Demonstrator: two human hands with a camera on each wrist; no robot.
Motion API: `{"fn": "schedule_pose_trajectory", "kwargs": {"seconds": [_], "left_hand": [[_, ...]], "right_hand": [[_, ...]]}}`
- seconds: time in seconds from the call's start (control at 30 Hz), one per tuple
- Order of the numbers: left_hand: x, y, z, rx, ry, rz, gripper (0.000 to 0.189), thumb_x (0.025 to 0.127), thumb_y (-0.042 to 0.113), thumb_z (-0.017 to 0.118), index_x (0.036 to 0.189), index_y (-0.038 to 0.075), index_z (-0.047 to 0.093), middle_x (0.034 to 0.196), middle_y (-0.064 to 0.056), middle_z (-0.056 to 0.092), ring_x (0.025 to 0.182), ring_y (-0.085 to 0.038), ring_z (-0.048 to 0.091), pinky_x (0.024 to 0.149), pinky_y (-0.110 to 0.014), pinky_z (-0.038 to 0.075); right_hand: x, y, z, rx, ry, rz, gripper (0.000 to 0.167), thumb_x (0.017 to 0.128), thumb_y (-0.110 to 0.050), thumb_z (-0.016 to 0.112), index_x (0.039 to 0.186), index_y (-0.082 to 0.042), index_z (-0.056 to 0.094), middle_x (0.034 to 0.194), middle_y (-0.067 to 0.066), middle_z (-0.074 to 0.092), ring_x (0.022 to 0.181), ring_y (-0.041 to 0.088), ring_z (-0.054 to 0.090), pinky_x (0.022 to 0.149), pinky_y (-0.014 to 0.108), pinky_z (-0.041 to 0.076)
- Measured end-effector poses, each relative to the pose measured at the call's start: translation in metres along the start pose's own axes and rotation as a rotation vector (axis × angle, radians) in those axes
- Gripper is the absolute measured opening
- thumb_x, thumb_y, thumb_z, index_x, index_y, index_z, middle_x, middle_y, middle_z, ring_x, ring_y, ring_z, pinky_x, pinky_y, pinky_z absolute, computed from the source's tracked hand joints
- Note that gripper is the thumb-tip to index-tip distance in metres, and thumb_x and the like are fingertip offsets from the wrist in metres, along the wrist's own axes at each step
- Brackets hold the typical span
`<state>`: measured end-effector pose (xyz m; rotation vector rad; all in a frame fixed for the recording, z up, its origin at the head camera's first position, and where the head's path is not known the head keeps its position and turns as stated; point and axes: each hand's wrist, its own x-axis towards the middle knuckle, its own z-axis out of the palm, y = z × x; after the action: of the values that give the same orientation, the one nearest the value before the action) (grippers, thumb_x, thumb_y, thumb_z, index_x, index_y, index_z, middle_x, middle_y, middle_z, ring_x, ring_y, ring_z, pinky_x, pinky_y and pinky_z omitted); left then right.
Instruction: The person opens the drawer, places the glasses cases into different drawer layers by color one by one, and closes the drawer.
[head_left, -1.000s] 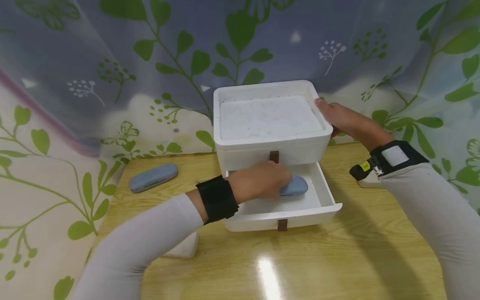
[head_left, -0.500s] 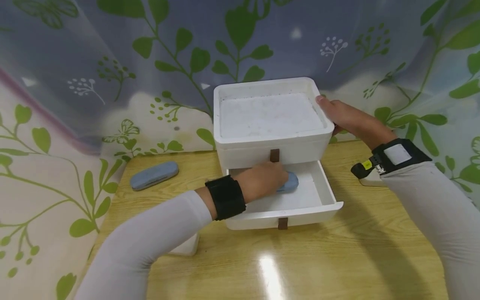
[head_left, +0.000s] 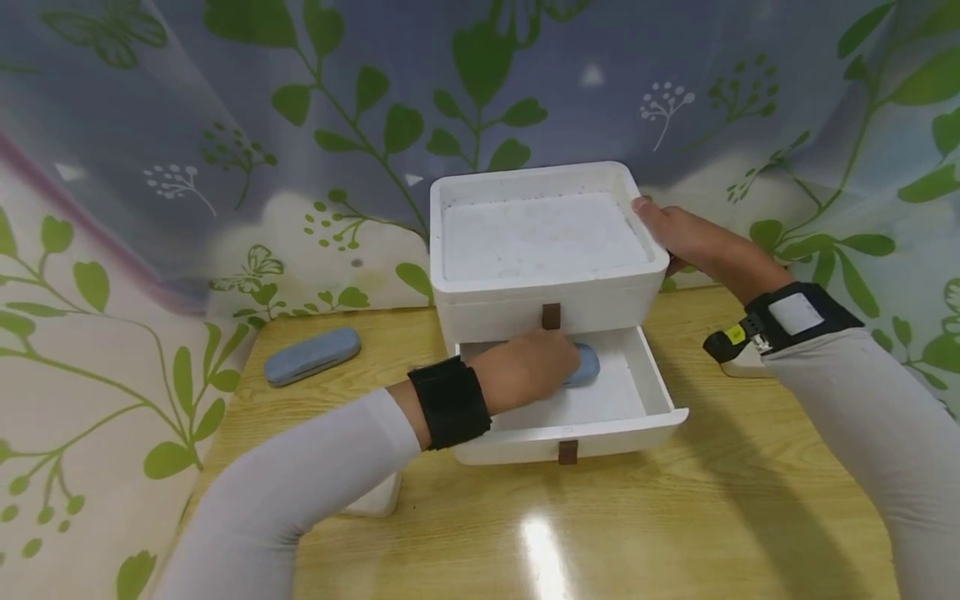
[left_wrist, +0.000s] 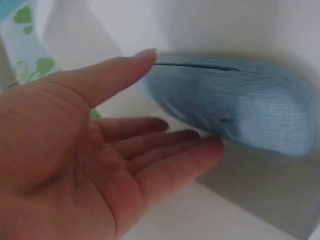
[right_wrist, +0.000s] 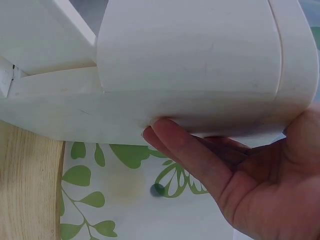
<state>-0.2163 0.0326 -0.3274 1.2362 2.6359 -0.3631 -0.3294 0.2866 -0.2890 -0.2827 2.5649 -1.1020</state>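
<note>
A white two-drawer storage box (head_left: 491,315) stands against the patterned cloth, its lower drawer (head_left: 510,452) pulled out. Inside that drawer lies a blue glasses case (head_left: 588,365), partly covered by my left hand (head_left: 528,367). In the left wrist view, thumb and fingers are spread apart and fairly straight, with fingertips right at the lower edge of the case (left_wrist: 240,105). My right hand (head_left: 686,237) grips the right side of the box, thumb on the top rim; in the right wrist view its fingers (right_wrist: 185,150) lie along the box's side wall.
Another blue glasses case (head_left: 312,356) lies on the wooden table (head_left: 637,533) to the left. A white rounded object (head_left: 378,497) sits partly under my left forearm, another pale object (head_left: 746,363) beneath my right wrist. Patterned cloth (head_left: 360,167) hangs behind the box.
The glasses case in the drawer has shifted slightly left, and my left hand moved a little with it. My right hand stays on the box; the drawer remains out.
</note>
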Motion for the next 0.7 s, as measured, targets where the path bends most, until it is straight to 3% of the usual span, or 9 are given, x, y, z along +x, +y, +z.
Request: {"fn": "schedule_pose_trajectory", "kwargs": {"seconds": [0.1,0.23,0.33,0.47,0.57,0.7], "left_hand": [[-0.005,0.000,-0.007,-0.108,0.008,0.013,0.009,0.103,0.016,0.063,0.106,0.010,0.070,0.091,0.000,0.063,0.077,-0.010,0.052,0.065,-0.020,0.046],[-0.015,0.000,-0.019,-0.175,0.049,0.065,0.018,0.102,0.027,0.067,0.107,0.011,0.067,0.083,0.002,0.055,0.071,-0.010,0.049,0.062,-0.022,0.044],[-0.029,-0.004,-0.028,-0.155,0.158,0.131,0.021,0.103,0.027,0.065,0.116,0.011,0.069,0.091,0.002,0.066,0.079,-0.010,0.058,0.071,-0.024,0.051],[-0.051,-0.014,-0.037,-0.162,0.326,0.181,0.032,0.103,0.024,0.066,0.130,0.009,0.069,0.118,-0.006,0.075,0.104,-0.016,0.070,0.091,-0.030,0.057],[-0.065,-0.023,-0.039,-0.165,0.424,0.181,0.037,0.101,0.023,0.068,0.134,0.007,0.068,0.126,-0.009,0.074,0.115,-0.020,0.070,0.099,-0.032,0.056],[-0.083,-0.036,-0.037,-0.170,0.550,0.140,0.040,0.099,0.025,0.071,0.135,0.007,0.067,0.130,-0.010,0.073,0.119,-0.024,0.070,0.099,-0.036,0.058]], "right_hand": [[0.000,0.001,0.000,0.004,-0.006,-0.009,0.091,0.105,-0.067,0.009,0.150,0.005,0.040,0.122,0.019,0.064,0.090,0.014,0.069,0.074,0.038,0.059],[0.000,0.000,0.001,0.008,-0.006,-0.016,0.089,0.105,-0.067,0.012,0.147,0.004,0.044,0.116,0.014,0.065,0.089,0.015,0.069,0.073,0.038,0.059],[0.001,0.000,0.002,0.012,-0.006,-0.022,0.087,0.105,-0.067,0.013,0.145,0.003,0.045,0.112,0.011,0.066,0.088,0.015,0.069,0.073,0.038,0.059],[0.002,0.001,0.000,0.009,0.001,-0.021,0.088,0.105,-0.067,0.012,0.145,0.003,0.044,0.112,0.011,0.065,0.088,0.015,0.069,0.073,0.038,0.059],[0.002,0.001,-0.001,-0.001,0.009,-0.012,0.089,0.104,-0.068,0.011,0.146,0.003,0.044,0.115,0.013,0.065,0.088,0.015,0.068,0.073,0.037,0.058],[0.003,0.000,0.000,-0.006,0.002,-0.001,0.091,0.104,-0.069,0.010,0.148,0.004,0.042,0.119,0.016,0.064,0.090,0.015,0.069,0.075,0.036,0.058]]}}
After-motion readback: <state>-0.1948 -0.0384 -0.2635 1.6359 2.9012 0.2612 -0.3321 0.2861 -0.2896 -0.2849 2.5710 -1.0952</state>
